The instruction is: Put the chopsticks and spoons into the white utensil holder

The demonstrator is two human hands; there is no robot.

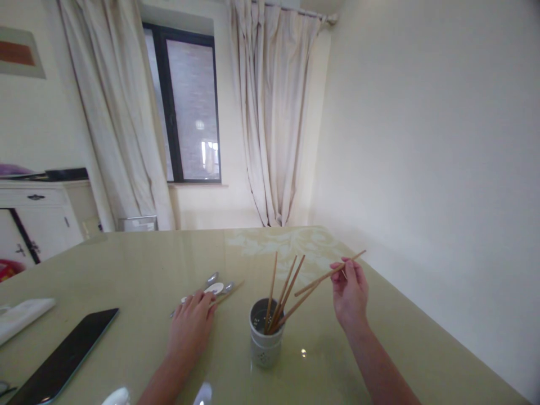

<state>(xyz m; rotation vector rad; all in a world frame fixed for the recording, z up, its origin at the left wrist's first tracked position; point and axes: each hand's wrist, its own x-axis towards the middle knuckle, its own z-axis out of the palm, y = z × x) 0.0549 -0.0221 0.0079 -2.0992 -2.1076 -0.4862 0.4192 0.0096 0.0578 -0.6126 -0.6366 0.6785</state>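
Observation:
My right hand [350,292] is raised to the right of the cup, its fingers closed round a wooden chopstick [314,284] that slants up to the right. Several more chopsticks [290,284] lean in a grey-green ceramic cup [266,346] with a pierced pattern, one of them tilting toward the held chopstick. Left of the cup, my left hand [192,320] rests low on the table with curled fingers, and a chopstick [230,292] sticks out from beside its thumb. Metal spoons [212,278] and a white spoon [214,288] lie just beyond these fingers; their handles are partly hidden.
The glossy green table [139,264] meets a white wall on the right. A black tablet or phone [67,354] and a white object [25,315] lie at the left. Near the front edge sits a white shiny thing [117,396], partly cut off. Curtains [274,112] hang behind.

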